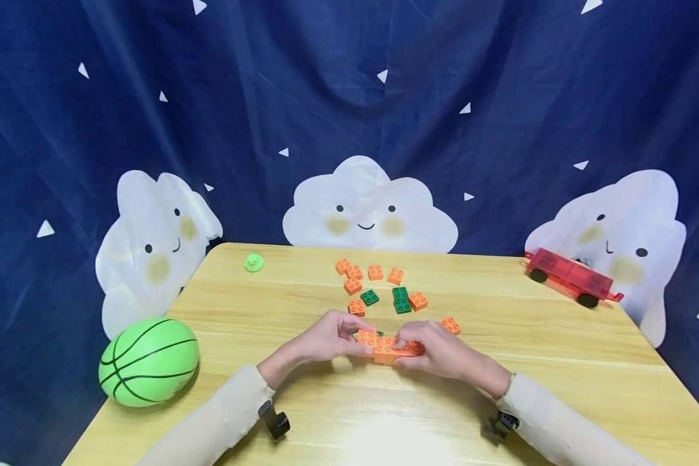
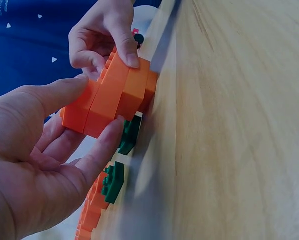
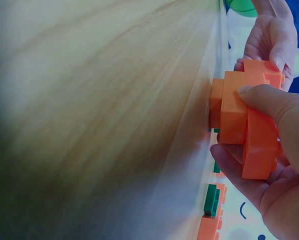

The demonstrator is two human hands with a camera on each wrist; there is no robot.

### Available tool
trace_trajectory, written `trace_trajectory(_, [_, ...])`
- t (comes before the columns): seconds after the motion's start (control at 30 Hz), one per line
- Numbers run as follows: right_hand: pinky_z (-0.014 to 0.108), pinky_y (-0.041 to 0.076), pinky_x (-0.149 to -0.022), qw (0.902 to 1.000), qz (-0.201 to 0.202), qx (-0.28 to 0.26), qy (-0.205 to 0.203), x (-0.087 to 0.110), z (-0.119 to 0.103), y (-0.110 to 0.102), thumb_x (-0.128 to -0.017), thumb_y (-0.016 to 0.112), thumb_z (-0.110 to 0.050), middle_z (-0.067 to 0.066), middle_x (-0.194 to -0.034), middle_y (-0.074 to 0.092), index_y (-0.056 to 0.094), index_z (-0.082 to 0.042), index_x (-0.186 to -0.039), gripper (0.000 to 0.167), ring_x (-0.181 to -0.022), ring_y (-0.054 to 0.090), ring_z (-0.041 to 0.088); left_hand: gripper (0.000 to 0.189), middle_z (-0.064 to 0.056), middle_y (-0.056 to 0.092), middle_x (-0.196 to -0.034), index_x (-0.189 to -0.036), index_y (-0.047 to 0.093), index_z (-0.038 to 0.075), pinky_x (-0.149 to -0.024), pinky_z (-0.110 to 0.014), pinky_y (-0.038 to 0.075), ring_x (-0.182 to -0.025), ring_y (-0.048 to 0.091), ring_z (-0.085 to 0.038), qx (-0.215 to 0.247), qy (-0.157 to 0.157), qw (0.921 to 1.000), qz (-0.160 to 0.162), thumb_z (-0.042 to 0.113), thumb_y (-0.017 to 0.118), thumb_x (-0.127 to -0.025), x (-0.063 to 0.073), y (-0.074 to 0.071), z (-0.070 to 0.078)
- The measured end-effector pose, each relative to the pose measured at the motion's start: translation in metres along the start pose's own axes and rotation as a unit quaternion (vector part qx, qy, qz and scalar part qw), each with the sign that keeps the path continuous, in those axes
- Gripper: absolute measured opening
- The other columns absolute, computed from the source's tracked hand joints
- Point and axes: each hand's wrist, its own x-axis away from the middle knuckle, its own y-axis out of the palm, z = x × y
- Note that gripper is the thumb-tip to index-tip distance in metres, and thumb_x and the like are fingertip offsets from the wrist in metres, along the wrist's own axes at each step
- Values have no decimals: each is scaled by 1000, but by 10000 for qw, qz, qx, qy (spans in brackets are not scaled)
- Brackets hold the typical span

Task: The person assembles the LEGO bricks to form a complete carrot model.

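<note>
Head view: from above, facing forward and down, widest, table (image 1: 501, 291) through to curtain (image 1: 326, 52). Wrist views: close, low, rolled sideways; left one faces rightward, right one leftward. Both share orange block (image 1: 384, 351), left hand (image 1: 328, 339), right hand (image 1: 441, 353).

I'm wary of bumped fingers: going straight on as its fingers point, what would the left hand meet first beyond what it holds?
Past the joined orange bricks, the left hand would likely meet the right hand, at their other end; depth is hard to judge.
</note>
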Motion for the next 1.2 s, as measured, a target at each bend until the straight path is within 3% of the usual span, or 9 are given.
trace_trajectory(0.23, [13, 39, -57, 9999, 35, 74, -116, 1, 0, 0, -84, 85, -16, -12, -80, 64, 68, -19, -89, 19, -65, 41, -2, 47, -16, 76, -117, -131, 67, 0, -83, -35, 61, -92, 75, -33, 164, 12, 9999, -38, 14, 80, -89, 1, 3, 0])
trace_trajectory(0.3, [13, 40, -57, 9999, 15, 103, -126, 1, 0, 0, -84, 85, -16, -11, -80, 64, 68, -19, -90, 18, -65, 41, -1, 47, -18, 76, -115, -132, 66, 0, -80, -37, 62, -88, 74, -36, 195, 21, 9998, -41, 13, 80, -89, 2, 4, 0])
trace_trajectory(0.43, [13, 42, -58, 9999, -78, 102, -81, 0, -1, -2, -84, 85, -16, -11, -82, 65, 69, -19, -91, 17, -67, 45, -1, 47, -13, 73, -120, -132, 65, 4, -68, -27, 57, -70, 66, -20, 11, 28, 10000, 22, 15, 80, -89, 2, 6, -2])
trace_trajectory(0.53, [14, 44, -60, 9998, -169, 102, -34, 0, -2, -3, -85, 85, -17, -11, -84, 67, 69, -19, -91, 17, -68, 47, 0, 48, -7, 70, -103, -130, 66, 7, -58, -20, 48, -60, 54, -9, -244, 17, 9997, 75, 17, 82, -87, 2, 8, -3])
trace_trajectory(0.63, [15, 46, -62, 9995, -269, 186, 51, 0, -4, -5, -86, 84, -19, -10, -87, 68, 68, -19, -93, 17, -70, 49, 1, 46, -3, 65, -91, -127, 68, 8, -55, -19, 44, -58, 51, -6, -405, 47, 9991, 133, 17, 84, -85, 0, 9, -2])
trace_trajectory(0.87, [29, 58, -82, 9977, -588, 292, 146, 2, -7, -23, -94, 76, -28, -6, -108, 73, 75, -22, -110, 17, -93, 66, 8, 44, -5, 67, -100, -125, 70, 11, -59, -20, 48, -69, 56, -10, -551, 101, 9980, 297, 19, 85, -84, -1, 11, -3])
trace_trajectory(0.93, [35, 59, -90, 9981, -543, 232, 174, 1, -4, -33, -96, 73, -29, -2, -114, 75, 76, -21, -113, 19, -102, 69, 13, 45, -2, 66, -96, -125, 70, 12, -64, -20, 51, -75, 59, -10, -578, 116, 9978, 310, 19, 86, -84, -1, 12, -3])
trace_trajectory(1.0, [41, 57, -97, 9982, -416, 276, 325, 1, 1, -45, -97, 72, -27, 0, -118, 75, 76, -20, -115, 19, -112, 69, 15, 46, -2, 67, -103, -126, 70, 12, -69, -22, 55, -80, 62, -11, -608, 121, 9976, 313, 20, 86, -84, 0, 12, -2])
trace_trajectory(1.2, [47, 56, -95, 9933, -324, 687, 867, 16, 29, -75, -93, 76, -16, 3, -113, 75, 77, -15, -112, 18, -108, 71, 22, 59, -4, 69, -125, -137, 64, 12, -85, -27, 58, -97, 68, -16, -921, 203, 9952, 256, 24, 86, -84, -2, 15, 0])
